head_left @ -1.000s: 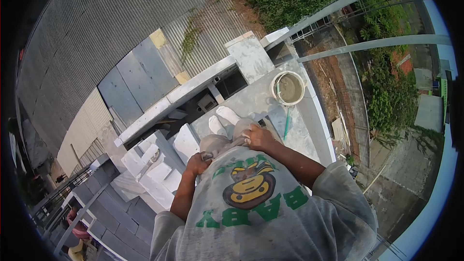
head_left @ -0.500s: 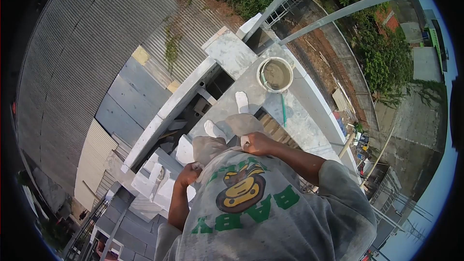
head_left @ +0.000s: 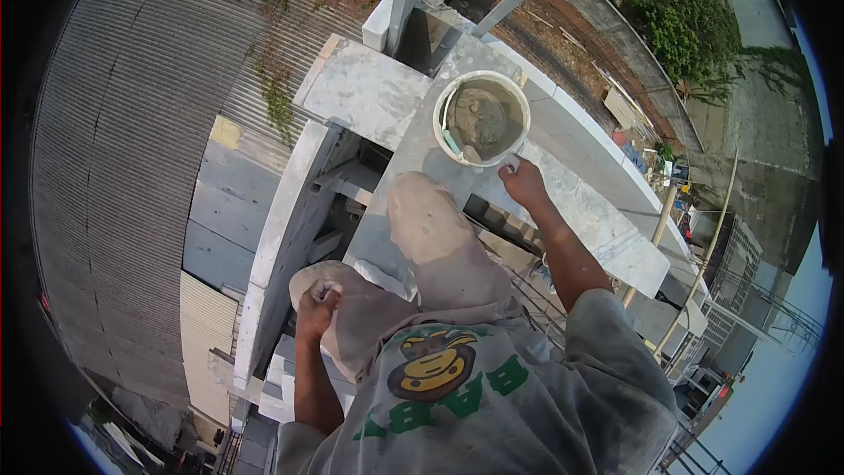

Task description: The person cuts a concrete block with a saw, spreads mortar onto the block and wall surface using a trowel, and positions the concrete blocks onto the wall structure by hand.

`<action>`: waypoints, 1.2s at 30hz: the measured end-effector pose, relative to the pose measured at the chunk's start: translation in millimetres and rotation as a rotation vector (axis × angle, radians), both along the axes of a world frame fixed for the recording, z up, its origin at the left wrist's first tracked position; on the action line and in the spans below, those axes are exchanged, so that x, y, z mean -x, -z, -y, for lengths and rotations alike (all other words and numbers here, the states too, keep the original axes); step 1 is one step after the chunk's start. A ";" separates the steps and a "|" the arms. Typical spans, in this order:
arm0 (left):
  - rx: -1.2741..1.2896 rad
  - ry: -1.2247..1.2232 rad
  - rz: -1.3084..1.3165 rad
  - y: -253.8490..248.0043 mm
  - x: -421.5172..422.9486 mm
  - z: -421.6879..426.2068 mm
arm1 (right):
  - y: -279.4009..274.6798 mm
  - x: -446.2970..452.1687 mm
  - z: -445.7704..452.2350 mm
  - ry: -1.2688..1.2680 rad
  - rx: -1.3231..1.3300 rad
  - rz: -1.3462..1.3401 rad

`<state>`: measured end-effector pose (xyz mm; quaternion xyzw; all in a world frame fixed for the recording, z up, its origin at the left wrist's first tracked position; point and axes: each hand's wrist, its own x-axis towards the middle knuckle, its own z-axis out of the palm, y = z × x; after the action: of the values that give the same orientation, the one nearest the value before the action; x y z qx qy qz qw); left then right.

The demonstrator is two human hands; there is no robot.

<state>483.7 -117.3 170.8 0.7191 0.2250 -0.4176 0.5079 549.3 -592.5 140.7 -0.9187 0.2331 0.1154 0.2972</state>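
Observation:
My right hand (head_left: 522,181) reaches to the near side of a white bucket (head_left: 526,114), its fingers curled close to the rim. Whatever they grip is hidden. Grey wet mortar (head_left: 480,116) lies in the bucket, and a small pale-green piece (head_left: 453,142) shows inside its near left wall. My left hand (head_left: 318,301) is closed over my bent left knee (head_left: 352,292), thumb and fingers together. I cannot make out whether it pinches the trouser cloth.
The bucket stands on a narrow concrete ledge (head_left: 580,202) high above ground. A gap (head_left: 352,211) opens at left beside a white wall (head_left: 281,237), with a corrugated roof (head_left: 149,123) beyond. Another opening (head_left: 501,218) lies near my right leg. Metal posts (head_left: 409,0) rise ahead.
I have gone from standing to a crouch, and the bucket appears larger. My right hand has moved from my trousers to the bucket; my left to my knee. The green stick beside the bucket no longer shows.

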 end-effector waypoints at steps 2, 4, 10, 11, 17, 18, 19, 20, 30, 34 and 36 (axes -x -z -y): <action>-0.016 0.044 0.270 42.8 -49.5 25.0 | 59.8 -14.3 33.2 -0.109 0.090 -0.238; 0.062 -0.062 0.333 81.9 -93.7 43.3 | 90.6 -28.3 44.4 -0.350 0.143 -0.198; 0.024 -0.105 0.432 203.8 -136.3 52.9 | 89.9 -52.3 45.0 -0.378 -0.350 -0.403; 0.042 -0.114 0.443 215.1 -135.5 55.7 | 77.9 -63.3 52.5 -0.343 -0.343 -0.435; -0.036 -0.063 0.453 255.3 -118.2 48.3 | 54.4 -74.6 142.2 0.189 0.193 0.157; -0.017 -0.065 0.453 266.6 -112.0 43.0 | 71.2 -71.4 150.1 0.288 0.783 0.196; 0.001 -0.067 0.451 266.2 -111.2 42.6 | 68.5 -67.3 135.8 0.196 0.810 0.354; -0.017 -0.053 0.461 267.8 -115.2 43.9 | 71.2 -63.5 114.3 0.098 0.834 0.524; -0.062 -0.061 0.552 243.4 -125.7 42.0 | 178.1 -99.6 22.7 -0.293 0.070 -0.809; -0.122 -0.074 0.531 263.1 -114.0 24.6 | 145.5 -96.9 53.7 -0.568 0.305 -0.793; -0.116 -0.080 0.521 256.4 -116.4 29.3 | 119.9 -89.2 66.9 -0.657 0.458 -0.813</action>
<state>600.1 -146.6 -85.6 0.8207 0.1383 -0.1845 0.5228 638.4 -659.4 20.8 -0.8657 0.0497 0.4924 -0.0748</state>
